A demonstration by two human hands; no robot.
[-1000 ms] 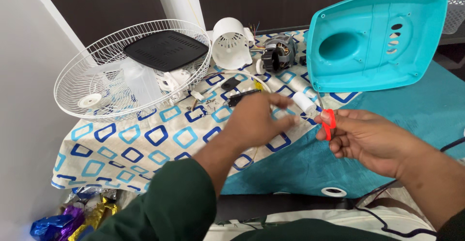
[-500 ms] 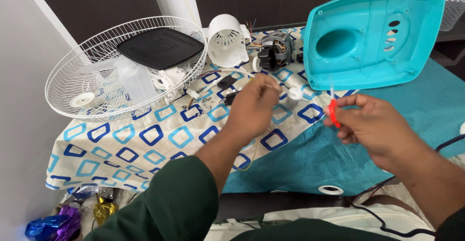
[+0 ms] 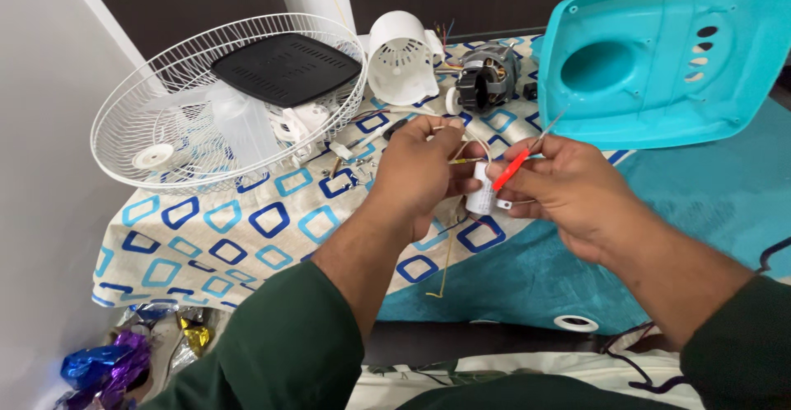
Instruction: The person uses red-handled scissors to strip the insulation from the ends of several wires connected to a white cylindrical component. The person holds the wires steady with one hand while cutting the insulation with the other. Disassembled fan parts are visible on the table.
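Currently, from the head view, I read both hands raised together over the patterned cloth [image 3: 247, 229]. My left hand [image 3: 416, 175] is closed, fingertips pinching thin wires [image 3: 461, 142] that lead to a small white cylindrical capacitor [image 3: 479, 189]. The capacitor hangs between the two hands, above the cloth, touching both. My right hand [image 3: 568, 192] is closed around a red-handled tool [image 3: 511, 169], apparently a small screwdriver; its thin metal shaft angles up and right, and the red handle lies against the capacitor body.

Surrounding parts, same view: a white wire fan guard [image 3: 148, 121] at left with a black flat panel [image 3: 284, 68] resting in it, a white motor cover [image 3: 404, 64] and a bare motor [image 3: 486, 76] behind the hands, and a turquoise housing [image 3: 667, 56] tilted at right on a teal towel [image 3: 700, 212].

Hazard assessment, as a judgement: the wires look thin, so a sharp pull from the left hand could tear them from the capacitor. The tool sits close to the fingers; a slip could nick a finger or the wire insulation. Loose small parts on the cloth could be knocked off the edge by a forearm.
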